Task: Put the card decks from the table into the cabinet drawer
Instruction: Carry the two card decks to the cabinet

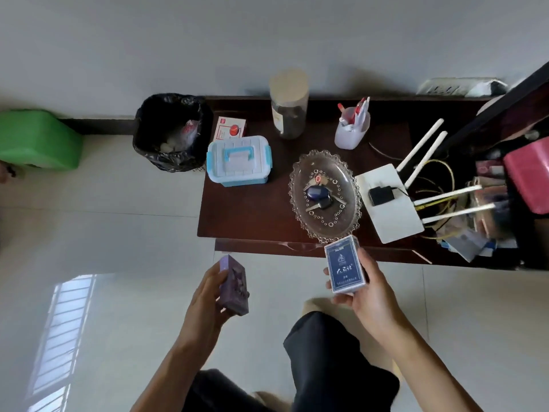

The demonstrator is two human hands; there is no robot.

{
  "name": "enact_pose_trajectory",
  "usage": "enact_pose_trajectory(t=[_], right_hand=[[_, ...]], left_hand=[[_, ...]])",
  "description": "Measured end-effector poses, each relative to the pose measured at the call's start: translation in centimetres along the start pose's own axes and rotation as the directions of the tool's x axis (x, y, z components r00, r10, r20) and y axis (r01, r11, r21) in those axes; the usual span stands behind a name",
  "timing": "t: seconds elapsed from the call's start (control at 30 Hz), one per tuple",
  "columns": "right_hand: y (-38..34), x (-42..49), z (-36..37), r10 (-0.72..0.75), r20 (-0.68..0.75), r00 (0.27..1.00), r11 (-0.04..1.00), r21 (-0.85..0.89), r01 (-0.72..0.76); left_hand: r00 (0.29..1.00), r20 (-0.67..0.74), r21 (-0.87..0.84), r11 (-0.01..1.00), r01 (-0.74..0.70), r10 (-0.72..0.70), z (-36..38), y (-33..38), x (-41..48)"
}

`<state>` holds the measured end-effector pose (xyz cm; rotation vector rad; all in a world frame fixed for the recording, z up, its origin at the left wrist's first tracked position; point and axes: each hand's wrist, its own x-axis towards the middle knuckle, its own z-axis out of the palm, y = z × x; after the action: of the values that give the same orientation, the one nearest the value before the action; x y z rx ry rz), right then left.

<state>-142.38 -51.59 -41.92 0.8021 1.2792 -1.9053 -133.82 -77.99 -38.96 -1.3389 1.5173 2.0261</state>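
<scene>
My left hand (pixel 208 295) grips a purple card deck (pixel 234 285) over the floor, in front of the table's left end. A blue card deck (pixel 344 264) is held upright in my right hand (pixel 365 292), just before the front edge of the dark wooden table (pixel 246 212). A lower wooden ledge (pixel 267 248) juts out under that front edge; I cannot tell whether it is the drawer.
On the table stand a blue-and-white plastic box (pixel 239 160), a glass dish (pixel 350 185) with keys, a jar (pixel 288 105), a pen cup (pixel 352 127) and a white router (pixel 389 203). A black-lined bin (pixel 172 132) and a green stool (pixel 38 139) stand left. A cluttered shelf (pixel 505 185) is right.
</scene>
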Motion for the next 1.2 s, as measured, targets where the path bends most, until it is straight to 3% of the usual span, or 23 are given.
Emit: enact_pose_trajectory(t=[0.23, 0.43, 0.53, 0.63, 0.7, 0.8, 0.87, 0.97, 1.03, 1.2], right_hand=[[6.1, 10.4, -3.0, -0.209, 0.161, 0.965, 0.977, -0.011, 0.213], [6.6, 13.3, -2.2, -0.277, 0.391, 0.878, 0.951, -0.021, 0.31], [5.7, 13.6, 0.1, -0.272, 0.44, 0.856, 0.927, -0.12, 0.356], [4.7, 13.8, 3.6, -0.284, 0.41, 0.867, 0.841, -0.329, 0.43], [4.3, 14.2, 5.8, -0.307, 0.401, 0.863, 0.714, -0.503, 0.487], [3.7, 15.9, 8.5, -0.403, 0.398, 0.824, 0.304, -0.791, 0.531], [3.5, 17.2, 10.1, -0.444, 0.422, 0.79, 0.049, -0.869, 0.492], [3.4, 19.0, 12.1, -0.453, 0.467, 0.759, -0.22, -0.884, 0.413], [3.4, 19.8, 12.9, -0.437, 0.481, 0.76, -0.314, -0.873, 0.372], [3.7, 20.9, 13.8, -0.438, 0.5, 0.747, -0.407, -0.851, 0.331]], left_hand=[[0.964, 0.097, -0.014, 0.969, -0.248, 0.248, -0.9, -8.1, 12.2], [0.886, 0.177, 0.111, 0.886, -0.451, 0.429, -2.5, -8.8, 15.9], [0.871, 0.155, 0.198, 0.849, -0.49, 0.466, -3.0, -6.7, 15.9], [0.85, 0.048, 0.348, 0.789, -0.507, 0.525, -3.0, -4.2, 16.6], [0.836, -0.002, 0.48, 0.734, -0.48, 0.549, -3.0, -3.0, 17.8], [0.816, -0.056, 0.667, 0.63, -0.399, 0.575, -2.8, -1.5, 19.8], [0.826, -0.067, 0.74, 0.583, -0.336, 0.56, -2.5, -0.7, 21.0], [0.841, -0.073, 0.816, 0.517, -0.259, 0.536, -2.0, 0.0, 22.7], [0.834, -0.069, 0.847, 0.473, -0.241, 0.548, -1.8, 0.1, 23.6], [0.814, -0.074, 0.881, 0.421, -0.218, 0.576, -0.7, 0.2, 24.7]])
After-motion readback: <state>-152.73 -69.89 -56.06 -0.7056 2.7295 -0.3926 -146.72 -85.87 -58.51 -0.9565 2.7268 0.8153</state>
